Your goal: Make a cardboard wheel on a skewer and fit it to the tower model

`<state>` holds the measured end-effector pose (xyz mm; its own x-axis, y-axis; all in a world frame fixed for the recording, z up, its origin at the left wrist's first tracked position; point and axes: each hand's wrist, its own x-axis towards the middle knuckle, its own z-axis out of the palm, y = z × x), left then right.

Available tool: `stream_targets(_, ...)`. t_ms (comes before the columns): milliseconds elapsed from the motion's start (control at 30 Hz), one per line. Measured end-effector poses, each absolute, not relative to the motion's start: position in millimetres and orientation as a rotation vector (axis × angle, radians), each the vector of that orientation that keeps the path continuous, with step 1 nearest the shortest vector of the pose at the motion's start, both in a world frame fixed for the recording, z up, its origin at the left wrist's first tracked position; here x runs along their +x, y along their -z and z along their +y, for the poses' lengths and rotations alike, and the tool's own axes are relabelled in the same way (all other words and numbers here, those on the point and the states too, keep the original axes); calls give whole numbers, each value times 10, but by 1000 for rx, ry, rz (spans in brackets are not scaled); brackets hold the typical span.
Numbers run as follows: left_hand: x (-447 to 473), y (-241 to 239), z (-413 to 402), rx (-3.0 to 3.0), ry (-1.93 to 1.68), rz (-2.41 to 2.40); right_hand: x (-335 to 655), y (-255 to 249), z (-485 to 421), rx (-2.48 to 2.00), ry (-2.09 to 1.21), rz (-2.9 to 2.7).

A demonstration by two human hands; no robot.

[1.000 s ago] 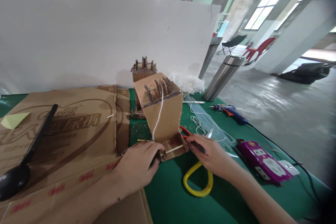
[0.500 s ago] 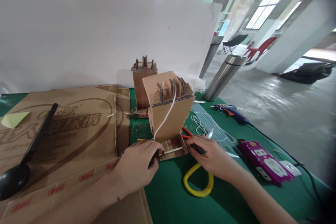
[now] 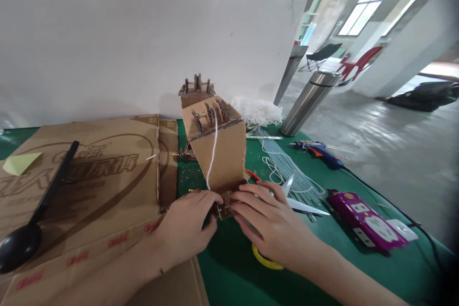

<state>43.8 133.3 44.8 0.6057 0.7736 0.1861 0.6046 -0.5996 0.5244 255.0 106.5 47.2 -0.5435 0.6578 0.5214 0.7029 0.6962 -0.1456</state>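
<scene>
A cardboard model (image 3: 227, 158) stands on the green table in front of me, tilted. Notched cardboard discs sit across its top, and a white string (image 3: 213, 153) runs from them down its front to my left hand. My left hand (image 3: 191, 215) is closed around the left side of the low tray-like base (image 3: 225, 211). From the right, my right hand (image 3: 267, 217) grips the same base, fingers laid over it and thumb hidden. Open scissors (image 3: 310, 207) lie beside and under my right hand; part of a yellow loop (image 3: 267, 260) shows below it.
Behind stands a second cardboard piece (image 3: 196, 87). Flattened cardboard (image 3: 107, 186) with a black ladle (image 3: 21, 246) covers the left. To the right are clear sticks (image 3: 283, 153), a steel flask (image 3: 310, 103), a glue gun (image 3: 321, 153) and a purple power strip (image 3: 369, 222).
The model's upper part has swung left and now covers more of the piece behind. My right hand has moved left onto the base, covering more of it and the yellow loop.
</scene>
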Motion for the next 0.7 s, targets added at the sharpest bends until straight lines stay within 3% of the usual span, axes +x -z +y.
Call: stream_targets(700, 436, -421, 1330, 2344, -522, 1164, 2438, -352, 1210, -1017, -32, -2381)
